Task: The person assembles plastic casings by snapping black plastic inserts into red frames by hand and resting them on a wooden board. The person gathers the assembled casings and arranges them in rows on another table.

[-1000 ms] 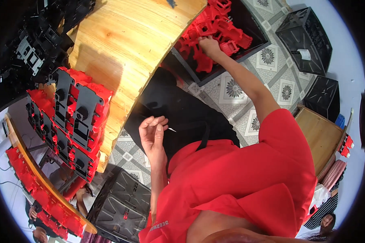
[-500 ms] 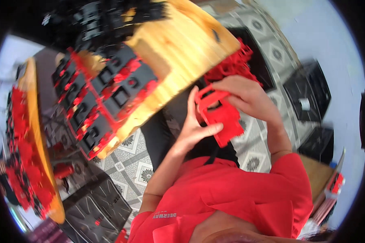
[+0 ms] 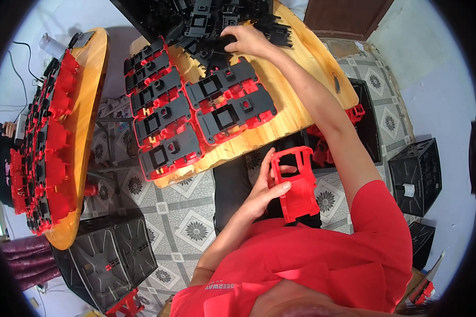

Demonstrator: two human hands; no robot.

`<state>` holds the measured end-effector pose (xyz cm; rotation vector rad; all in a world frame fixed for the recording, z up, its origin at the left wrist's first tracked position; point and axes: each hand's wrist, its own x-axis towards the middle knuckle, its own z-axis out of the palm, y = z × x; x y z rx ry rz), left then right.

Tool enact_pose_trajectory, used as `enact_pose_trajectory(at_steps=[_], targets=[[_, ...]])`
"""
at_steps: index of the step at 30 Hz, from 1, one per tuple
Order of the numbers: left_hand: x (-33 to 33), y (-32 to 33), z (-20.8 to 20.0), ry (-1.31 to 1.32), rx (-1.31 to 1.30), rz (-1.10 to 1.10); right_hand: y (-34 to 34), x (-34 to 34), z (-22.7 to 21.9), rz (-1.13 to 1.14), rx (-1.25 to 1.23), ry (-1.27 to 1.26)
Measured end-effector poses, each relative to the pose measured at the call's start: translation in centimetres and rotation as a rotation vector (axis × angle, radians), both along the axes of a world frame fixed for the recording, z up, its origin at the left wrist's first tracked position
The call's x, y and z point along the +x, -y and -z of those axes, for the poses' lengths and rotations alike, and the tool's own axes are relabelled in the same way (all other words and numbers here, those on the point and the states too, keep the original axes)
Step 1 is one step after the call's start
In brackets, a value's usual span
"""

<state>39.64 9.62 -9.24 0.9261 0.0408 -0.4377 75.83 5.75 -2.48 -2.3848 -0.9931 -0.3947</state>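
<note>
My left hand [image 3: 263, 191] grips a red plastic housing [image 3: 300, 199] by its left side, thumb over the front face. The housing is a hollow frame with a window-like opening at its upper end. My right arm stretches across the wooden table [image 3: 314, 68]. At its far side, my right hand [image 3: 246, 41] curls its fingers around a black plastic part [image 3: 217, 53] at the edge of a heap of black plastic parts [image 3: 201, 24]. Left of that hand, red housings topped with black plates [image 3: 232, 113] stand in rows.
Loose red housings [image 3: 322, 150] fill a black crate [image 3: 373, 127] beyond the table's right edge. A second wooden table [image 3: 92, 100] at the left bears more red-and-black assemblies [image 3: 53, 153], with another person [image 3: 2, 164] behind it. Black crates [image 3: 108, 264] stand on the tiled floor.
My right hand has let go of the red housing and moved up and away to the black parts heap. My left hand keeps the housing. The view has turned.
</note>
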Motion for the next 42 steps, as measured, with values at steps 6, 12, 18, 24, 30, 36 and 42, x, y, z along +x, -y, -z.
enact_pose_trajectory(at_steps=[6, 12, 18, 24, 30, 36, 42], targets=[[-0.7, -0.5, 1.0, -0.015, -0.044, 0.013, 9.7, -8.9, -3.6, 0.169, 0.342, 0.364], [-0.1, -0.2, 1.0, -0.092, -0.123, 0.035, 17.6, -14.7, 5.7, 0.347, -0.18, 0.623], [0.1, 0.3, 0.3, -0.091, -0.11, -0.034, 19.2, -16.5, 5.5, 0.274, -0.161, 0.375], [0.2, 0.7, -0.7, -0.12, -0.068, -0.128, 17.1, -16.1, 4.1, 0.274, -0.243, 0.247], [0.8, 1.5, -0.4, -0.141, -0.014, -0.178, 17.4, -16.4, 5.7, 0.271, -0.128, 0.266], [1.3, 2.1, -0.7, -0.14, -0.002, -0.175, 20.4, -21.7, 0.7, 0.213, 0.212, 0.08], [1.9, 2.8, 0.1, -0.097, -0.015, -0.21, 19.8, -28.4, -3.7, 0.232, 0.258, 0.025]])
